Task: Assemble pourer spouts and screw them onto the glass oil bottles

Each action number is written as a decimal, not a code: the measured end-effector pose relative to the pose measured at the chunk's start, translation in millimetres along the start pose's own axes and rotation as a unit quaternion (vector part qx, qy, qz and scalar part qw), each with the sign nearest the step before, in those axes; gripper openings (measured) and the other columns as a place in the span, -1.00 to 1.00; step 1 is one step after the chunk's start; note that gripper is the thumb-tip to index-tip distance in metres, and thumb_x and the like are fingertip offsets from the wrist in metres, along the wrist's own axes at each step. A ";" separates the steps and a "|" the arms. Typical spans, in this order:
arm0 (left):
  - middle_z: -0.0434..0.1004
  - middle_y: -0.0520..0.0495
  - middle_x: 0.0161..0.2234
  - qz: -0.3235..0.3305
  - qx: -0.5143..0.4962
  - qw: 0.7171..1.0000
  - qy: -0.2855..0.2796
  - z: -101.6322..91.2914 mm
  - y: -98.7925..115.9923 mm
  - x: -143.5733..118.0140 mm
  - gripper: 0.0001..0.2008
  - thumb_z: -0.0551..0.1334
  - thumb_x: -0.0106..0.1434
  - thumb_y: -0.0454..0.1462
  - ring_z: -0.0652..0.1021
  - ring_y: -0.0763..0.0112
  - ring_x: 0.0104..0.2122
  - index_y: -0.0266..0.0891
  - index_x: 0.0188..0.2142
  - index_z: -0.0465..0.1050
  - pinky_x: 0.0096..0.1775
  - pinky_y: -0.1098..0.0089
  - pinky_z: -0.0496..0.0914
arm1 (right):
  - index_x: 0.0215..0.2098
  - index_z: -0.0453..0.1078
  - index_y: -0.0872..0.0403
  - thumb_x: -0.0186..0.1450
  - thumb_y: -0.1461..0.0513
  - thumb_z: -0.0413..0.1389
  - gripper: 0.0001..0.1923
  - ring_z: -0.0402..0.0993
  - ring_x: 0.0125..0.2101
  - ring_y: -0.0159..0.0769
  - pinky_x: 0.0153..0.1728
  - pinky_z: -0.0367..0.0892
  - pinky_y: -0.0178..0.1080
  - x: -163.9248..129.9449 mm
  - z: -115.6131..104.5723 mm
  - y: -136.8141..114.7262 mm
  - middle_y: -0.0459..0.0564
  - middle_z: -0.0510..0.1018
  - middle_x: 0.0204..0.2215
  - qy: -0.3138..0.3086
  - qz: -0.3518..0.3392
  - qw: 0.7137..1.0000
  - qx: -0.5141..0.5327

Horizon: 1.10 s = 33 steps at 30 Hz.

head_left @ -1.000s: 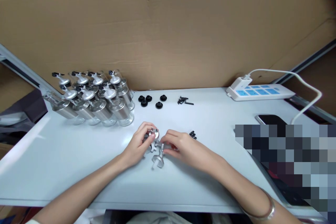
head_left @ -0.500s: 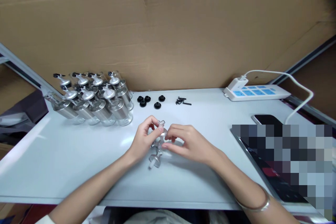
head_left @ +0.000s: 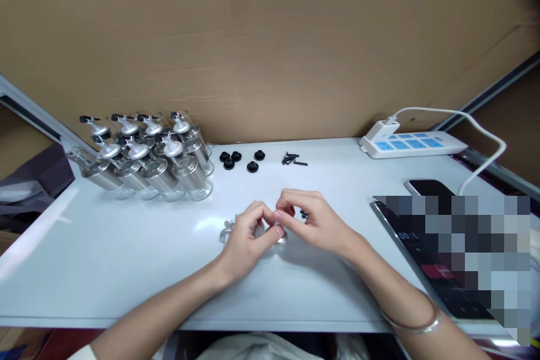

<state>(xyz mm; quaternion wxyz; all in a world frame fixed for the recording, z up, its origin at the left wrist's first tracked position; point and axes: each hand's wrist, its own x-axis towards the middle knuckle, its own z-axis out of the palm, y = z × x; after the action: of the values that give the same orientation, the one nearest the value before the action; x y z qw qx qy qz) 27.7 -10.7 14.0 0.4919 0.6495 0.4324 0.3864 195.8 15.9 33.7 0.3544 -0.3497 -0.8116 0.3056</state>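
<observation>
Holding a silver spout [head_left: 282, 240], left hand [head_left: 247, 241] clamped on it, right hand [head_left: 316, 222] pinched together, direction and long axis hidden.

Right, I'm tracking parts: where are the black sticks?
In the head view, the sticks lie toward the back of the table, right of the black caps, beyond the right hand.

From my distant seat I am facing a cardboard panel [head_left: 278, 56] standing behind a table [head_left: 109, 259]. Bottles [head_left: 161, 178] are clustering far left; right of them, stoppers [head_left: 252, 167] are lying, then rods [head_left: 291, 158]. A power strip [head_left: 415, 146] is resting far right, with a phone [head_left: 430, 191] nearer and a tablet [head_left: 422, 253] nearer still. At near centre, the left hand [head_left: 247, 241] and right hand [head_left: 318, 223] are sitting close together, a spout piece [head_left: 226, 232] lying just left of them.
</observation>
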 end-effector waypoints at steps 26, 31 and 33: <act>0.47 -0.04 -0.35 -0.008 -0.047 0.998 -0.040 -12.6 -9.1 6.4 -0.78 0.31 0.14 -0.13 0.45 0.35 -0.28 -0.23 -0.31 0.48 -0.15 0.36 0.31 | -0.50 0.29 0.06 0.33 0.25 0.04 -0.78 0.30 -0.56 -0.43 -0.51 0.23 -0.37 0.1 9.2 2.0 -0.14 0.38 -0.58 0.116 0.014 0.993 -0.019; 0.49 -0.04 -0.34 -0.005 -0.051 0.998 -0.035 -12.3 -5.9 5.8 -0.80 0.31 0.15 -0.15 0.47 0.34 -0.27 -0.23 -0.30 0.50 -0.13 0.34 0.31 | -0.46 0.33 0.06 0.36 0.22 0.00 -0.77 0.36 -0.52 -0.41 -0.45 0.28 -0.36 0.7 5.5 2.2 -0.11 0.44 -0.54 0.127 0.007 0.992 -0.022; 0.49 -0.05 -0.34 -0.007 -0.048 0.998 -0.039 -12.4 -4.9 5.0 -0.81 0.30 0.16 -0.15 0.48 0.32 -0.26 -0.23 -0.31 0.50 -0.12 0.32 0.32 | -0.40 0.36 0.06 0.37 0.21 -0.03 -0.77 0.40 -0.49 -0.39 -0.42 0.30 -0.35 1.2 2.0 2.8 -0.09 0.48 -0.51 0.154 0.013 0.988 -0.028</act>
<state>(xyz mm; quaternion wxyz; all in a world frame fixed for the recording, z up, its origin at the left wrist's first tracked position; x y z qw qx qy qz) 16.9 -1.5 12.3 0.5418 0.6364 0.3981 0.3781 194.6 18.0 31.0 0.4611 -0.4127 -0.7512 0.2296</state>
